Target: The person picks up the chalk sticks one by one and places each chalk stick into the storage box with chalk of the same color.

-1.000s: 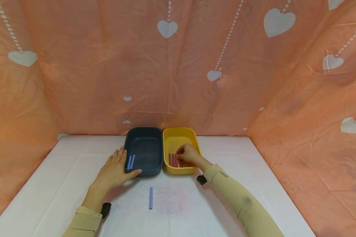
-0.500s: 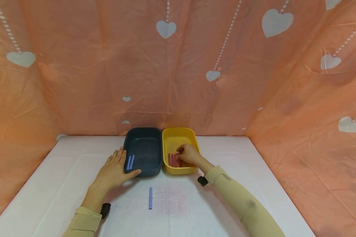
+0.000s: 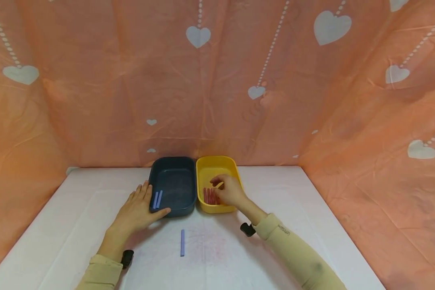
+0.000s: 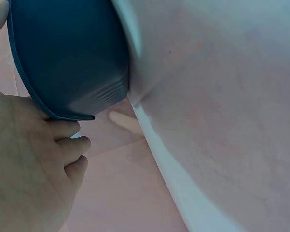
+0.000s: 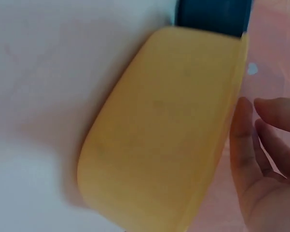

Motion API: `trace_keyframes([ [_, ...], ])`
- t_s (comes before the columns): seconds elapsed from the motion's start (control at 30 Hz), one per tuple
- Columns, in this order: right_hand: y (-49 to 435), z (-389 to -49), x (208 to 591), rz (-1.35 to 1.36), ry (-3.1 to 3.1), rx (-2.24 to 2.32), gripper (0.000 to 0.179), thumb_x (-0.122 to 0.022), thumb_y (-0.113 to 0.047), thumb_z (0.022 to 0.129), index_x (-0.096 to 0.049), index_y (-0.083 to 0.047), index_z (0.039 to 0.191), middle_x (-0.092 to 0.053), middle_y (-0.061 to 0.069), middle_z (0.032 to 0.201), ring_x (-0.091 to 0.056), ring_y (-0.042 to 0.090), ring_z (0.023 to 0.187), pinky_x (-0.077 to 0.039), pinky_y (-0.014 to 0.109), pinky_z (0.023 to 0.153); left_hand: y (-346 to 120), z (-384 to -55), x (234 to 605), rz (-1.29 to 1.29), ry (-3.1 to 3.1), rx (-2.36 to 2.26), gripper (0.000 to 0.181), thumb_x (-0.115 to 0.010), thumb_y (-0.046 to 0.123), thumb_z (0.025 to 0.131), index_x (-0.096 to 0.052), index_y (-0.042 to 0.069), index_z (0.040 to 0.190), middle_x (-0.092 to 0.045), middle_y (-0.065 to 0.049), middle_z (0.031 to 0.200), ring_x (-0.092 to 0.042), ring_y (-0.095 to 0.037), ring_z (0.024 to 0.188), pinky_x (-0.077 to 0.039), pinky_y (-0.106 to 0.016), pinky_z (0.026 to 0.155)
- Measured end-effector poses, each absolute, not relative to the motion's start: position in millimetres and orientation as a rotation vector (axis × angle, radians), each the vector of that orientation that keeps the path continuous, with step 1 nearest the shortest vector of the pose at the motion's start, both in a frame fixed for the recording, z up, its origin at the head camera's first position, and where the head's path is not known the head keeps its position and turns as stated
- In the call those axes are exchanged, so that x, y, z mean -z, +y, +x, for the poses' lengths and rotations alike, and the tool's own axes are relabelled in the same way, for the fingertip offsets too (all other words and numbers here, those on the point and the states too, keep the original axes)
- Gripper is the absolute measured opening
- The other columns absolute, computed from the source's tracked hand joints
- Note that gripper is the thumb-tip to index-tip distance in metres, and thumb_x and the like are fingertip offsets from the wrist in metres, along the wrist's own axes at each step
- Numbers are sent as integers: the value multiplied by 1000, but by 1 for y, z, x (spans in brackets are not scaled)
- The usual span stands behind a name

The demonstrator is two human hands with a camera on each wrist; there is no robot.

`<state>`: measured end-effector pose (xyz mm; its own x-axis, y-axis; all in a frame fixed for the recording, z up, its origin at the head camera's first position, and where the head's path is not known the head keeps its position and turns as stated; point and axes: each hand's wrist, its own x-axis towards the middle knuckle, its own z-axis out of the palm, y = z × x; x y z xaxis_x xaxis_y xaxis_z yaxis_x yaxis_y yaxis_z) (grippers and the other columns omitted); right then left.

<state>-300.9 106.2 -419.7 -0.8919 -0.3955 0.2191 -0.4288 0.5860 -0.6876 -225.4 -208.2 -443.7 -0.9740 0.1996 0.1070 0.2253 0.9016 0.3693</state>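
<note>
My left hand (image 3: pixel 135 210) rests on the near left corner of a dark blue tray (image 3: pixel 179 185), fingers stretched along its left side and thumb over the front rim. Two purple chalk-like sticks (image 3: pixel 159 199) lie in that tray near the left wall. Over the yellow tray (image 3: pixel 213 164), my right hand (image 3: pixel 231 192) hovers with bent, relaxed fingers. In the right wrist view, a gap shows between thumb and fingers (image 5: pixel 241 140), with nothing held. Several dark red sticks (image 3: pixel 208 196) stand in a row inside the yellow tray, partly hidden by this hand.
One more purple stick (image 3: pixel 182 243) lies on the white tabletop (image 3: pixel 159 266) in front of the trays. The trays stand side by side at the back edge, against an orange curtain (image 3: pixel 166 88) with printed hearts. Faint pink smudges mark the cloth.
My right hand has lifted slightly from the red sticks, its thumb and fingers spreading apart. My left hand keeps its place on the blue tray. The head view has shifted a little.
</note>
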Motion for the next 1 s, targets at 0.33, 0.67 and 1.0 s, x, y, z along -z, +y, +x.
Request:
trace_keyframes([
  [0.33,96,-268,428,830,-2560,-1305,18,-71,3,88,-74,2,107,-71,13,100,-67,18,75,-57,19,66,-209,-226,445,-338,-2993,593,120,-61,74,90,-23,-19,155,-17,-38,165,-18,-57,151,-18,-66,123],
  [0.67,84,-240,441,931,-2563,-1278,17,-77,-4,91,-74,-1,107,-70,8,96,-64,16,78,-58,25,73,-208,-226,447,-336,-2984,586,119,-63,73,90,-25,-20,154,-18,-39,164,-20,-57,151,-20,-67,122],
  [1.0,68,-229,450,1030,-2676,-1233,20,-76,-8,92,-73,-1,110,-69,7,99,-62,8,78,-54,17,71,-208,-227,445,-335,-2980,566,119,-63,72,90,-25,-20,154,-20,-39,164,-21,-57,151,-20,-67,122],
])
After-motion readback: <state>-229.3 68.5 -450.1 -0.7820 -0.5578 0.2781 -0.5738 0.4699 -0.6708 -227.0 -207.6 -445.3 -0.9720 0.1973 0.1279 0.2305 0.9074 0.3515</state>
